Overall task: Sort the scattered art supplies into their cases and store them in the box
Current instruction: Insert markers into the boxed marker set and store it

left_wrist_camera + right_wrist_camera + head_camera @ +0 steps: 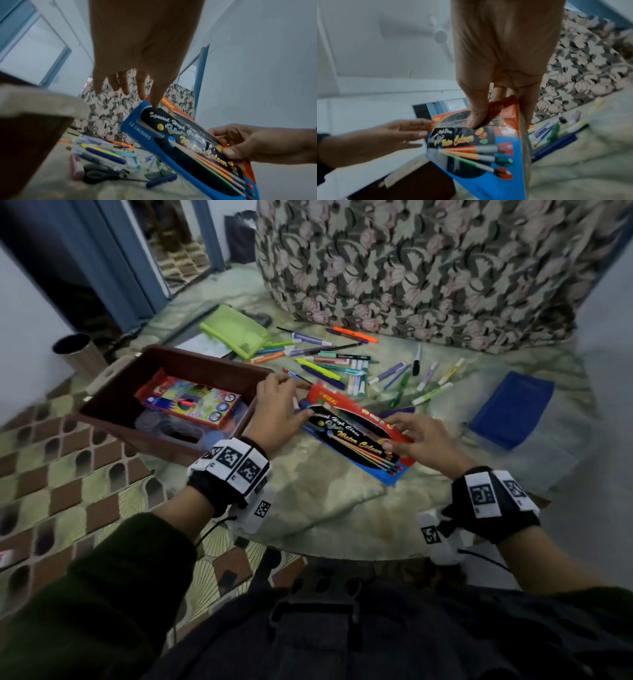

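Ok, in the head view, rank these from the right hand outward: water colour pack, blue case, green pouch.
From the right hand:
1. Water colour pack, held in its fingers.
2. Blue case, flat to its right.
3. Green pouch, far left, beyond the brown box.

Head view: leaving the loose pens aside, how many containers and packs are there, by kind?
Brown box: 1
Soft cases: 2, the green pouch and the blue case
Printed packs: 2, the water colour pack in hand and the colourful pack inside the box
Metal cup: 1
Total: 6
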Tool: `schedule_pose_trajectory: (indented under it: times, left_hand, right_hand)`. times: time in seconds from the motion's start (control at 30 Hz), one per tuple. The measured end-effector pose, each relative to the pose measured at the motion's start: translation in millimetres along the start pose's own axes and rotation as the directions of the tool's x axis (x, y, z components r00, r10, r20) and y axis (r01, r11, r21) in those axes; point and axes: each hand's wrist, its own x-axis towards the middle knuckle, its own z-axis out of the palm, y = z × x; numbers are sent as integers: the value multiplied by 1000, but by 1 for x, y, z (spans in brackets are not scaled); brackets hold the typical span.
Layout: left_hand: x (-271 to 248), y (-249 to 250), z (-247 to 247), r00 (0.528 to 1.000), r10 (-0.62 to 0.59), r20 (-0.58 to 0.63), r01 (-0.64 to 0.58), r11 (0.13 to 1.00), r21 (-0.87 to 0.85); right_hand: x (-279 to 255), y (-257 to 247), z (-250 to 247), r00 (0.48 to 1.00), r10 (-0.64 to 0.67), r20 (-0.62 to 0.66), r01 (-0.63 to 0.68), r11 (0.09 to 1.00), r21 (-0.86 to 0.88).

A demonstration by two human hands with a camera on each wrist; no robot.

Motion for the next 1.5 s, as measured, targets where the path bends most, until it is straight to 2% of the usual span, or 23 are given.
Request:
schedule_pose_trajectory:
  times: [0.07,0.17,0.27,0.4,0.63,0.9,1.13,1.2,1.27,1.37,1.43,1.5]
  left_hand:
    - [-7,-15,-13,995,-95,22,89,979,181]
    - [-14,-37,-29,941,-298,160,272,948,165]
    - [-14,-50,-41,913,-306,269,284,952,118]
    - [-14,-56,-46,923,-295,247,287,955,70]
    - [-21,-13,-21,917,-138,374,183,979,-87]
    - [-24,67,33,845,67,531,71,969,-235]
    - [-22,98,57,795,218,566,-5,936,-353]
    - [-16,93,51,812,228,537,22,908,-419]
    - [-7,83,40,848,185,496,99,865,-493]
    - [9,61,17,890,131,436,204,741,-640]
    - [19,45,0,900,73,429,269,682,-680]
    - [26,29,-12,911,77,405,252,674,-695]
  right_hand:
    - [2,-5,8,999,28,26,-32,988,150]
    - [6,-16,17,997,72,32,-78,968,238]
    - [14,-31,23,994,91,59,-105,948,300]
    - [14,-51,27,993,91,73,-110,941,321]
    - [-8,-69,2,997,59,55,-73,949,306]
    - [-41,-52,-49,993,102,-57,-88,971,221]
    - [-64,-45,-74,979,150,-136,-118,969,219]
    - [-65,-46,-74,975,162,-150,-126,965,229]
    - [-64,-49,-70,972,162,-173,-120,966,228]
    - [-60,-56,-61,972,141,-188,-101,973,208]
    - [-57,-62,-52,977,127,-169,-94,977,190]
    - [-52,-70,-41,985,112,-131,-93,985,147]
